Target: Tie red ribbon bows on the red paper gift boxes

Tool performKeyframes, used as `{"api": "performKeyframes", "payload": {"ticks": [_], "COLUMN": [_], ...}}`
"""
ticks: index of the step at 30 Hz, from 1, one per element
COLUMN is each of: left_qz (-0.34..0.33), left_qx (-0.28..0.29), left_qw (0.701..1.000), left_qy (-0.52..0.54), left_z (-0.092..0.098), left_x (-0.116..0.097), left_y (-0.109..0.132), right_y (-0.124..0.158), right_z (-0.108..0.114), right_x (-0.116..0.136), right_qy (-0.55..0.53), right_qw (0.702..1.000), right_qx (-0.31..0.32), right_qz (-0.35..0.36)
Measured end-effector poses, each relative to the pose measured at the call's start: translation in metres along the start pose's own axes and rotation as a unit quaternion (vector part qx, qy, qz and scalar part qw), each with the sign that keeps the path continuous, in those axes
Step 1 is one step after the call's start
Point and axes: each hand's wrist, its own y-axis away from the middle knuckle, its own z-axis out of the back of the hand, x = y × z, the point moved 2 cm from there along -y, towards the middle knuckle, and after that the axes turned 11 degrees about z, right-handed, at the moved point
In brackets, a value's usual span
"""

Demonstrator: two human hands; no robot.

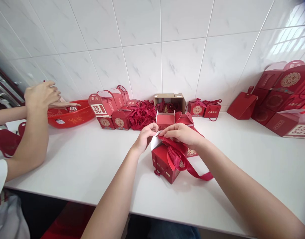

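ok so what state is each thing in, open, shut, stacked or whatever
front gift box: upright, top not fully closed, held by left hand and right hand
its ribbon: looped, one end trailing
ribbon heap: loose, bunched
cardboard carton: open
red basin: upright
boxes at far right: stacked

The gift box [164, 164] sits on the table [80, 166], with a ribbon [201, 176] trailing off its right side. Directly behind the gift box stand more boxes [166, 119], then a carton [168, 95]. Behind it to the left come a ribbon heap [144, 114], stacked boxes [106, 108] and, farthest out, a basin [75, 122]; behind it to the right, two small boxes [197, 109], then a box pile [290, 79].
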Motion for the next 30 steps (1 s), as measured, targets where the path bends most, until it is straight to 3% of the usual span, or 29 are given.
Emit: {"api": "performKeyframes", "payload": {"ticks": [9, 15, 18, 21, 24, 27, 30], "left_qz": [0.058, 0.073, 0.107, 0.131, 0.101, 0.008, -0.002], "left_qx": [0.005, -0.038, -0.089, -0.159, -0.244, -0.294, -0.239], "left_qw": [0.998, 0.994, 0.982, 0.960, 0.940, 0.931, 0.956], "left_qy": [0.000, -0.069, -0.127, -0.191, -0.217, -0.214, -0.169], "left_z": [-0.001, 0.002, 0.014, 0.033, 0.044, 0.033, 0.003], "left_x": [0.003, 0.006, 0.011, 0.014, 0.007, -0.005, -0.005], "left_y": [0.000, -0.002, -0.002, 0.000, 0.002, 0.005, 0.017], "right_y": [-0.004, -0.002, 0.003, 0.018, 0.041, 0.065, 0.083], "right_z": [0.000, -0.002, -0.001, 0.003, 0.008, 0.014, 0.016], "right_x": [-0.005, -0.004, 0.009, 0.037, 0.071, 0.093, 0.081], "right_qy": [0.009, 0.043, 0.119, 0.197, 0.218, 0.225, 0.269], "right_qw": [1.000, 0.999, 0.988, 0.952, 0.920, 0.898, 0.889], "right_qx": [0.003, -0.013, -0.091, -0.205, -0.262, -0.297, -0.311], "right_qz": [0.003, 0.009, 0.035, 0.117, 0.192, 0.234, 0.202]}}
